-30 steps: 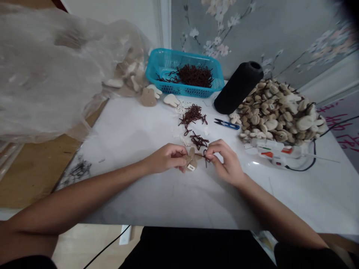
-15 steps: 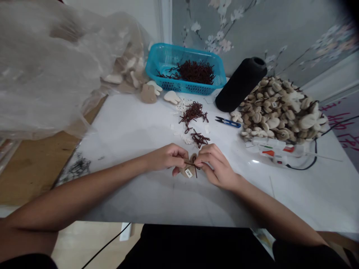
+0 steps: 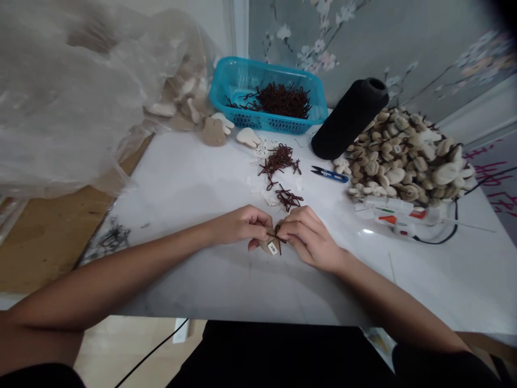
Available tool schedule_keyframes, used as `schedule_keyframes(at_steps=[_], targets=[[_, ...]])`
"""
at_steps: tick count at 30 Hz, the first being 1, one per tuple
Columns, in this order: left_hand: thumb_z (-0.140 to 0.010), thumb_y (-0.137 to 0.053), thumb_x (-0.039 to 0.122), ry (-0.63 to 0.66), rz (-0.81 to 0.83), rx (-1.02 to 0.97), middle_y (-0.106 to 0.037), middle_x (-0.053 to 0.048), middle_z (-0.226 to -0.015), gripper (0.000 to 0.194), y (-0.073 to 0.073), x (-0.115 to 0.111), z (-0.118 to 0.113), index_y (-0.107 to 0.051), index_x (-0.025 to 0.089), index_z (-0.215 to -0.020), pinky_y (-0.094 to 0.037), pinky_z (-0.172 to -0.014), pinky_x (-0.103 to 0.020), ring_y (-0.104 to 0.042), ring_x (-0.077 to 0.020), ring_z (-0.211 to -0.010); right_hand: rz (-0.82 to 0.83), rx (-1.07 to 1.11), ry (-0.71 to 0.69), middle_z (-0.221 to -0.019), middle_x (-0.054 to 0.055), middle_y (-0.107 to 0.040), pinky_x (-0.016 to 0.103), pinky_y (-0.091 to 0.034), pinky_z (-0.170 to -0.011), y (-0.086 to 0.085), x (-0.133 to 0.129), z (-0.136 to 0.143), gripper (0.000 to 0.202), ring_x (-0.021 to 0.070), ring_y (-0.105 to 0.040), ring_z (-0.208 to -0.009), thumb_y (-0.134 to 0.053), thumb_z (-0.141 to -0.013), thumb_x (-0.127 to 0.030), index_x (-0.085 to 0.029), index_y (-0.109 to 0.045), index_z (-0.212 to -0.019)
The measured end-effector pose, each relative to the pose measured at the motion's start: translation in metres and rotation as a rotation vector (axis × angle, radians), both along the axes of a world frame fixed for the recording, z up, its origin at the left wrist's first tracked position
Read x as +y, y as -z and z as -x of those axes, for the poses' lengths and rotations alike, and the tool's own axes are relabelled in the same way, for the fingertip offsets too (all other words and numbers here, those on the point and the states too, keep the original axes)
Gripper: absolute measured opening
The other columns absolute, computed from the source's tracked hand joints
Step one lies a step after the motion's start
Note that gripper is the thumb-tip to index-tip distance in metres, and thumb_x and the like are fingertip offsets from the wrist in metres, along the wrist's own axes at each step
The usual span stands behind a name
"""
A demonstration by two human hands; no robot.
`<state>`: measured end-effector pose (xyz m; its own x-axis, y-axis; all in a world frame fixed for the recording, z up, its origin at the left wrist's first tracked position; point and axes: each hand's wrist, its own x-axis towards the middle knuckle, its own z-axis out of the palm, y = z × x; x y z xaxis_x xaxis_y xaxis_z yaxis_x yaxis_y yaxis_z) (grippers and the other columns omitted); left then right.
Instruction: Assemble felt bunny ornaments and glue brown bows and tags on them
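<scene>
Near the front middle of the white table, my left hand [image 3: 246,226] pinches a small beige plush piece [image 3: 266,246] and one end of a dark brown cord bow [image 3: 277,234]. A white label [image 3: 272,248] with dark print shows on the plush. My right hand [image 3: 309,237] has its fingertips closed on the other side of the bow. Just beyond the hands lie loose brown bows [image 3: 288,198] and small white labels [image 3: 269,198], with a larger heap of bows [image 3: 279,160] behind them.
A blue basket [image 3: 266,125] holds brown bows at the back. A black cone [image 3: 349,118], blue snips [image 3: 330,174], a heap of plush pieces [image 3: 407,156] and a glue gun [image 3: 404,228] lie right. A plastic bag [image 3: 72,108] fills the left; a white table [image 3: 181,285] lies underneath.
The view has shifted slightly. Both hands keep their grip, and the bow between them has moved a little to the left.
</scene>
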<state>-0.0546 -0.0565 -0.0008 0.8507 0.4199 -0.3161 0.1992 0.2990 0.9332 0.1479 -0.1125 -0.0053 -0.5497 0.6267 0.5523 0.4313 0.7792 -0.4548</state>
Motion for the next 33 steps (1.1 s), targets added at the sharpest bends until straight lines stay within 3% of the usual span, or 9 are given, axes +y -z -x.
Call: schedule_keyframes(at_steps=[9,12,17,20,24,33], targets=[[-0.067,-0.057,0.019,0.002,0.034,-0.073,-0.056,0.002,-0.055,0.008,0.0019,0.0017,0.0014,-0.056,0.012,-0.063,-0.037,-0.043,-0.017,-0.049,-0.0066,-0.045,-0.026,-0.005,-0.026,-0.09,0.005,-0.059,0.035,-0.048,-0.076,0.003,0.0008,-0.0041,0.02,0.018,-0.051,-0.087,-0.052,-0.084,-0.007,-0.022,-0.057,-0.097],[-0.067,-0.057,0.019,-0.01,0.027,-0.081,-0.056,0.002,-0.055,0.008,0.004,0.0018,0.0019,-0.056,0.012,-0.065,-0.036,-0.042,-0.017,-0.049,-0.0065,-0.045,0.177,0.184,-0.012,-0.09,0.004,-0.057,0.035,-0.047,-0.078,0.0,-0.0023,-0.0025,0.014,0.0168,-0.053,-0.087,-0.054,-0.085,-0.012,-0.022,-0.057,-0.095],[-0.068,-0.057,0.019,-0.033,0.033,-0.111,-0.058,0.0,-0.059,0.009,0.0042,0.0002,0.0016,-0.055,0.012,-0.064,-0.039,-0.043,-0.017,-0.047,-0.0058,-0.045,0.901,0.581,0.016,-0.106,0.005,-0.055,0.032,-0.049,-0.073,-0.0047,-0.0062,0.0031,0.02,0.0149,-0.056,-0.09,-0.058,-0.085,-0.03,-0.024,-0.045,-0.098],[-0.07,-0.058,0.021,-0.04,0.036,-0.105,-0.058,0.0,-0.059,0.011,0.0025,-0.0007,0.0011,-0.055,0.012,-0.065,-0.039,-0.043,-0.017,-0.046,-0.0054,-0.046,1.209,0.618,-0.059,-0.09,0.0,-0.058,0.028,-0.047,-0.068,-0.0049,-0.0049,0.004,0.031,0.0115,-0.058,-0.076,-0.067,-0.079,-0.033,-0.023,-0.041,-0.092],[-0.071,-0.059,0.024,-0.035,0.022,-0.07,-0.058,0.0,-0.059,0.014,0.0006,-0.0026,-0.0002,-0.054,0.012,-0.065,-0.038,-0.044,-0.016,-0.045,-0.0054,-0.047,1.338,0.635,-0.072,-0.076,-0.004,-0.058,0.028,-0.047,-0.068,-0.0038,-0.0025,0.0026,0.038,0.0116,-0.059,-0.072,-0.071,-0.075,-0.032,-0.023,-0.039,-0.092],[-0.072,-0.057,0.023,-0.082,-0.009,-0.006,-0.06,0.001,-0.059,0.012,-0.0002,-0.0043,-0.0025,-0.055,0.012,-0.067,-0.037,-0.045,-0.018,-0.048,-0.0061,-0.046,1.373,0.687,-0.03,-0.073,-0.005,-0.062,0.031,-0.05,-0.068,-0.0026,0.0009,0.0028,0.044,0.0115,-0.061,-0.066,-0.074,-0.07,-0.031,-0.024,-0.036,-0.092]])
